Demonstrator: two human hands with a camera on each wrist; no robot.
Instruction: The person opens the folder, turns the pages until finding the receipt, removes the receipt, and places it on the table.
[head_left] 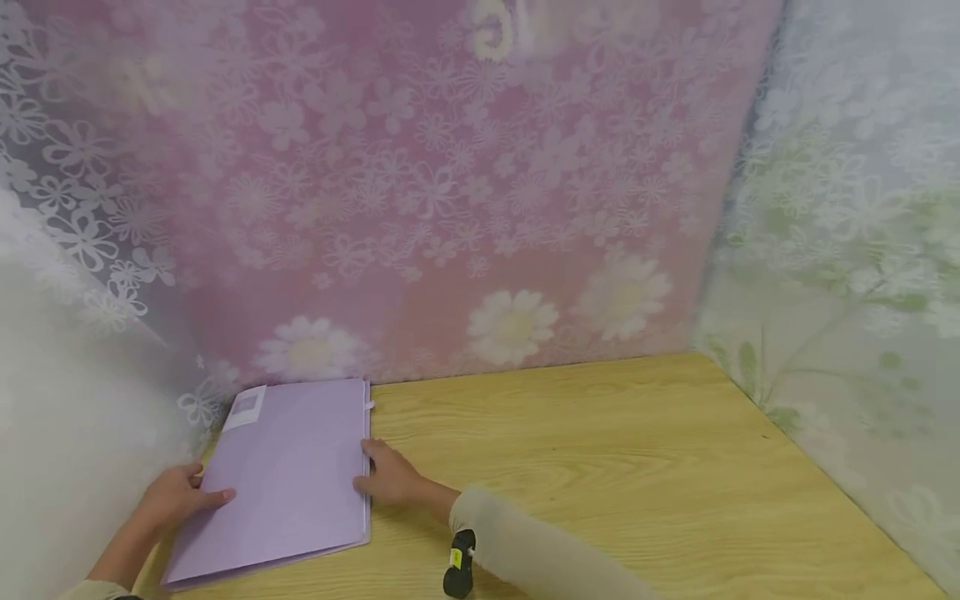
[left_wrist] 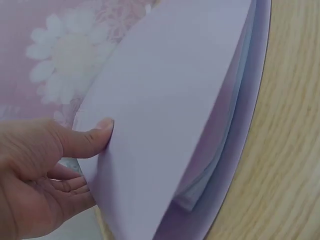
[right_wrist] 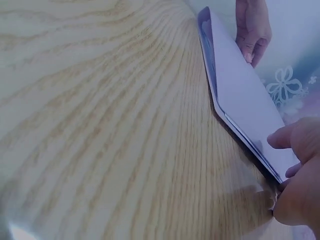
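Note:
A light purple folder [head_left: 285,475] lies on the wooden table at the left, a white label [head_left: 245,407] near its far left corner. My left hand [head_left: 174,498] grips the folder's left edge. In the left wrist view, that thumb [left_wrist: 95,139] presses on the cover, which bows up, and lighter sheets [left_wrist: 200,187] show inside. At the right edge, my right hand [head_left: 393,473] holds the folder with thumb and fingers. The right wrist view shows this hand [right_wrist: 300,175] close to the table; some of its fingertips are hidden at the edge.
The wood-grain table [head_left: 600,467] extends to the right of the folder. A pink flowered backdrop [head_left: 465,208] stands behind it, with pale flowered side panels at left [head_left: 67,358] and right [head_left: 847,292]. A black strap piece [head_left: 459,562] hangs at my right sleeve.

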